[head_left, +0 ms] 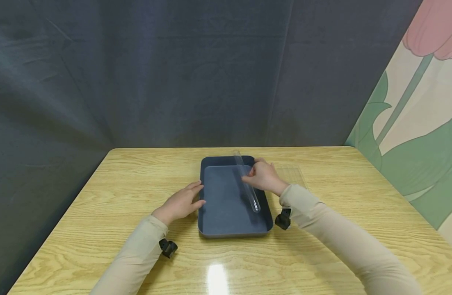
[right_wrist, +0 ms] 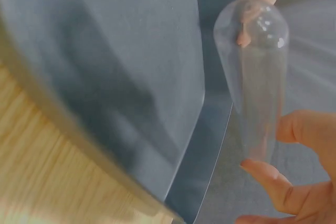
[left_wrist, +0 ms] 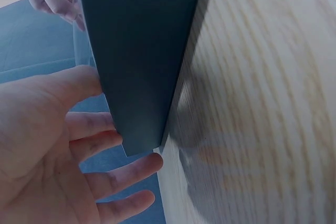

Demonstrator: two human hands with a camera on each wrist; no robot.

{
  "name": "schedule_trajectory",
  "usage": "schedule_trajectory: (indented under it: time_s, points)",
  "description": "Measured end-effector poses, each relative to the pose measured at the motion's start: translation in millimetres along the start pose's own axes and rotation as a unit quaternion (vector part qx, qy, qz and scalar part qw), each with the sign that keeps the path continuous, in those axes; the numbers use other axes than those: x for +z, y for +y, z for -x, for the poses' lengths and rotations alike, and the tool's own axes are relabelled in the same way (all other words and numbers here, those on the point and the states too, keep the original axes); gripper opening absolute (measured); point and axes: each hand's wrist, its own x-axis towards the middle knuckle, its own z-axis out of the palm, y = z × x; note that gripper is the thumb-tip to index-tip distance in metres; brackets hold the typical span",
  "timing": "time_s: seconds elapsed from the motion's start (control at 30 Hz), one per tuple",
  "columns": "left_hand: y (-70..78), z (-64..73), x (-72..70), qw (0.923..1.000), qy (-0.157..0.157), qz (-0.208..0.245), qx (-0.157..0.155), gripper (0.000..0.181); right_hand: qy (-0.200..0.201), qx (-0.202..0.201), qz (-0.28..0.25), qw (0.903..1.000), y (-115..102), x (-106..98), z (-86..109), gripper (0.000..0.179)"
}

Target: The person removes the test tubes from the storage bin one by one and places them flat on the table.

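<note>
A dark blue-grey rectangular tray lies on the wooden table. Over its right half, my right hand pinches a clear test tube between thumb and fingertips. The tube slants, its rounded end towards me and low over the tray floor. In the right wrist view that rounded end of the test tube points at the camera, and the right hand grips it further along. My left hand is at the tray's left side. Close up, the left hand has its fingers spread along the outer tray wall.
A transparent flat item with faint lines lies right of the tray, partly behind the right hand; its kind is unclear. A dark curtain hangs behind the table. At the right is a wall with a flower picture.
</note>
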Motion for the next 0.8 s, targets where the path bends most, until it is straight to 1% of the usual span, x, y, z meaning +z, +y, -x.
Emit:
schedule_trajectory:
  time_s: [0.23,0.47,0.8]
  points:
    - [0.7,0.4,-0.3,1.0000,0.001,-0.001,0.001,0.058,0.005,-0.001,-0.006,1.0000,8,-4,3.3,0.039]
    - [0.4,0.3,-0.7,1.0000,0.003,-0.002,0.002,0.057,0.010,0.009,0.011,0.9998,11,-9,6.5,0.032]
    - [0.6,0.1,-0.5,1.0000,0.002,-0.001,0.001,0.057,0.013,0.014,0.003,0.9998,20,-12,11.3,0.032]
